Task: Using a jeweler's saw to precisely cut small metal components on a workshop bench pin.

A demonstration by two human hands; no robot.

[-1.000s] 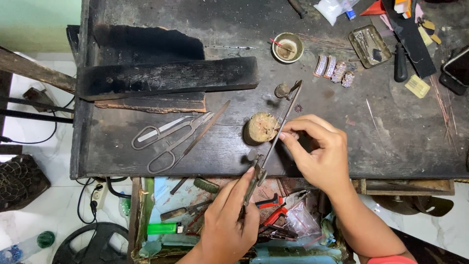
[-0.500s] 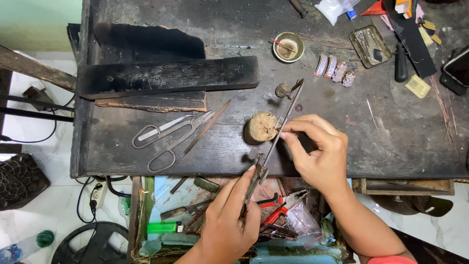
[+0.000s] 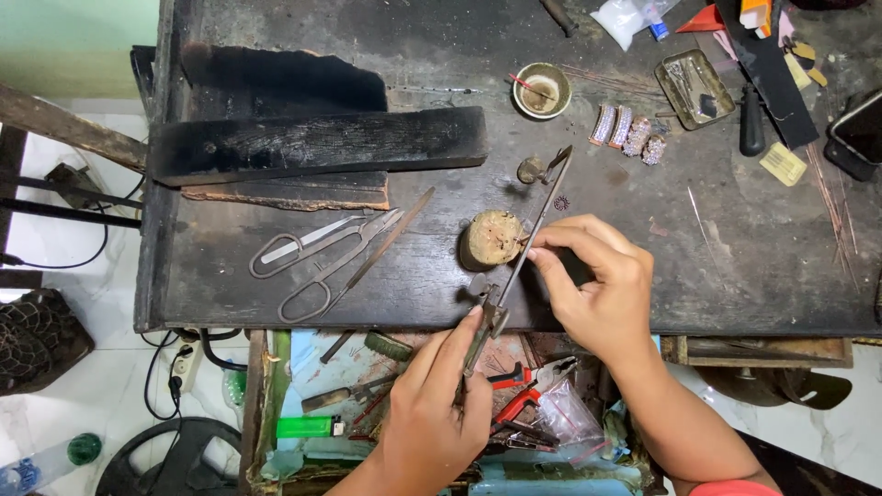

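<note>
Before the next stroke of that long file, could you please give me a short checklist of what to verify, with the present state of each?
1. Left hand grips the handle of the long, thin metal file: ok.
2. File lies across the small round wooden block: ok.
3. Right hand fingertips pinch at the file beside the block: ok.
4. Workpiece held under the fingertips: cannot tell, too small to see.
5. Large metal shears lie apart from the file, to the left of the block: ok.
6. Small round metal bowl stands beyond the file's tip, not touching it: ok.
</note>
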